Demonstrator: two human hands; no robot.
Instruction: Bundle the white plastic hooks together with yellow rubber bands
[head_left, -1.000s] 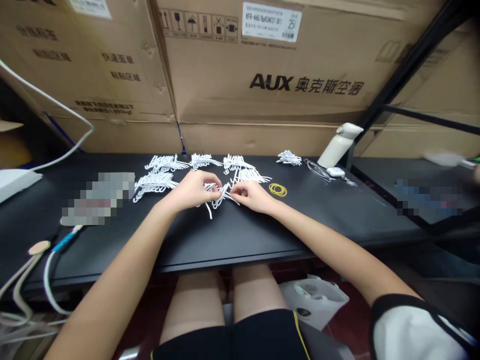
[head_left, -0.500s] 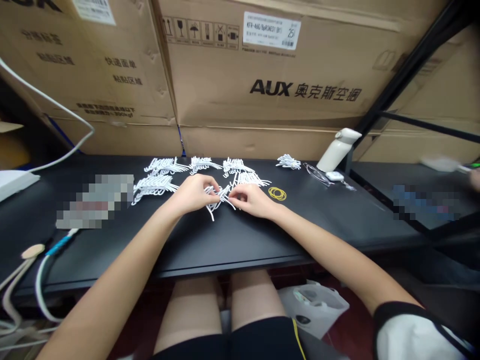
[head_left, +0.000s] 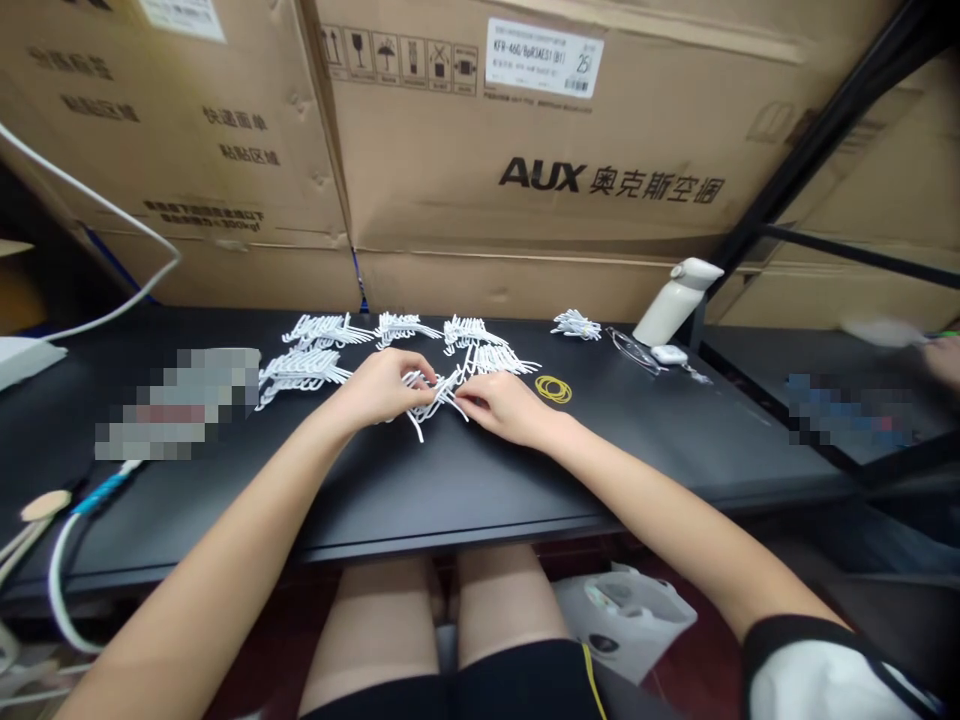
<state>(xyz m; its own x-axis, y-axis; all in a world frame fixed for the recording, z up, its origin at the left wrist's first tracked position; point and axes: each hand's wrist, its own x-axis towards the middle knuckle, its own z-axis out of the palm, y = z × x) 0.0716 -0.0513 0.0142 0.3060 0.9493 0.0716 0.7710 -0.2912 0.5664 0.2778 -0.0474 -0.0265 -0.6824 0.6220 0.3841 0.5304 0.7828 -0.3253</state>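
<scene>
On the black table [head_left: 465, 480] my left hand [head_left: 379, 388] and my right hand [head_left: 504, 406] meet over a small bunch of white plastic hooks [head_left: 433, 396]. Both hands pinch this bunch, fingers curled, the left from the left side and the right from the right. Several bundled groups of the same white hooks [head_left: 322, 330] lie in a row just behind the hands, with another bundle [head_left: 296, 370] to the left. A few yellow rubber bands [head_left: 553, 389] lie right of my right hand.
Large cardboard boxes [head_left: 525, 170] stand along the table's back edge. A white bottle-like device [head_left: 675, 300], glasses [head_left: 634, 345] and a small hook bundle [head_left: 577, 323] sit at the back right. White cables [head_left: 60, 540] hang at the left. Another person's hand [head_left: 943, 358] shows far right.
My hands stay on the bunch of hooks; the right hand has shifted slightly left and nearer, working the hooks together. The view has drifted a little.
</scene>
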